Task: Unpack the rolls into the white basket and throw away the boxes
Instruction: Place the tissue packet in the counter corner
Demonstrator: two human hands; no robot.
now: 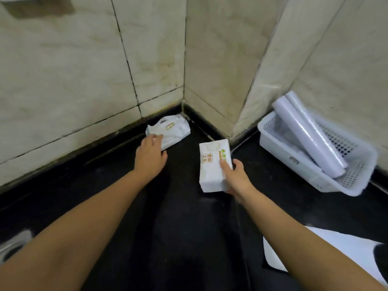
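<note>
A white basket (310,177) sits on the dark floor at the right against the wall, with two long rolls (310,135) wrapped in clear film lying tilted in it. My right hand (235,177) grips a white printed pack (212,164) and holds it above the floor, left of the basket. A second white pack in a plastic wrapper (174,131) lies in the corner where the walls meet. My left hand (150,153) reaches to it, fingers spread and touching its near edge. No closed grip shows there.
Beige tiled walls (84,80) close the corner behind the packs. A flat white sheet or bag (346,248) lies on the floor at the lower right, under my right forearm. A round metal drain (12,246) shows at the lower left edge.
</note>
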